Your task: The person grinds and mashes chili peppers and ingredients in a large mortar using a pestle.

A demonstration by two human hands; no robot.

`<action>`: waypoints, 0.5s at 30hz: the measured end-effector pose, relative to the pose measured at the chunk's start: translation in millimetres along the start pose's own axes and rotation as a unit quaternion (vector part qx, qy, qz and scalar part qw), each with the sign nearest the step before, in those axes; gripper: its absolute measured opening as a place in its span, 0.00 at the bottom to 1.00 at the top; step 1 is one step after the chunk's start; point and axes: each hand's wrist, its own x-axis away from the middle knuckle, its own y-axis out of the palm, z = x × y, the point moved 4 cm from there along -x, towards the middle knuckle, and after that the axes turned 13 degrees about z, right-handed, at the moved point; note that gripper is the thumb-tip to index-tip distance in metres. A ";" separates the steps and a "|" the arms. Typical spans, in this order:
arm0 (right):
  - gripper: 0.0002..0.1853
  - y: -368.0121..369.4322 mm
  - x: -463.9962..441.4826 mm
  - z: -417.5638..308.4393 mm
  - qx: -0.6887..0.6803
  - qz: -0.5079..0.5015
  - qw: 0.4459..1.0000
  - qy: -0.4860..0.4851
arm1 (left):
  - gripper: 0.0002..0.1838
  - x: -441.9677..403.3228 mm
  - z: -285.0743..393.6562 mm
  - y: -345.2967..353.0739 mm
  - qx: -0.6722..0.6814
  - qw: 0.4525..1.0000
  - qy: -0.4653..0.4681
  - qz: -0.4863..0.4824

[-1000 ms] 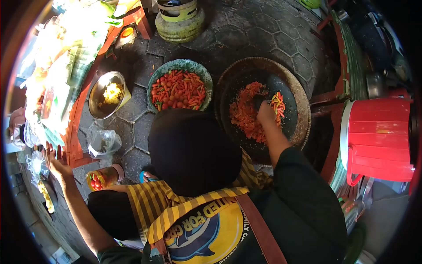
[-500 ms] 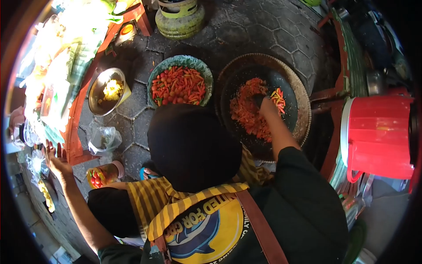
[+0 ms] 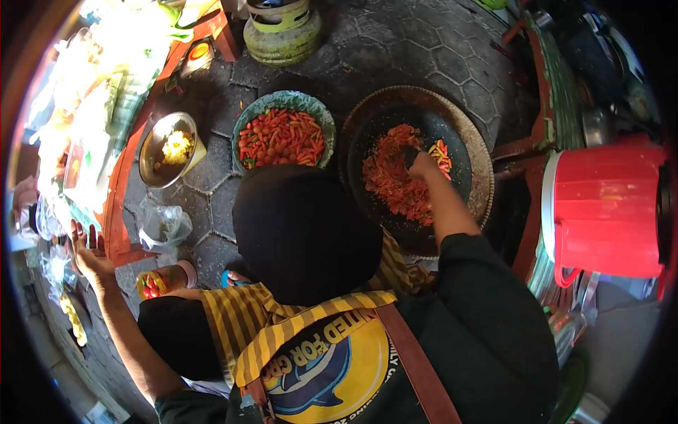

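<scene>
My right hand [image 3: 424,165] is closed round a dark stone pestle [image 3: 409,155], whose end rests in crushed red chili [image 3: 395,180]. The chili lies in a wide dark stone mortar [image 3: 462,169], set inside a round woven tray [image 3: 483,184]. Whole red and yellow chilies [image 3: 441,157] sit beside the hand on the mortar's right side. On the far left, my left hand [image 3: 90,258] is empty, its fingers spread, near the red wooden frame [image 3: 116,237]. A green bowl [image 3: 328,124] full of red chilies and small tomatoes stands left of the mortar.
A metal bowl [image 3: 150,159] with yellow pieces, a plastic bag [image 3: 164,226] and a jar of chilies [image 3: 166,279] are on the paving at left. A gas cylinder [image 3: 282,42] stands beyond. A red container [image 3: 607,212] is at right. A dark-covered head [image 3: 307,233] hides the lower middle.
The view has shifted slightly, moving most things a little left and, since the first frame, up. My right hand still grips the pestle among the chili. My left hand stays spread.
</scene>
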 end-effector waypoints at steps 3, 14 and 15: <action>0.19 -32.4 -6.2 28.8 -0.148 -0.084 0.979 0.117 | 0.25 11.9 10.3 8.1 0.003 1.000 0.010 -0.005; 0.29 -0.2 29.7 27.2 0.035 0.016 0.999 0.026 | 0.25 1.4 2.6 6.2 -0.002 1.000 0.004 -0.011; 0.30 -11.7 20.2 30.3 -0.015 -0.057 0.998 0.017 | 0.25 -6.1 -1.6 7.0 -0.003 1.000 0.010 -0.024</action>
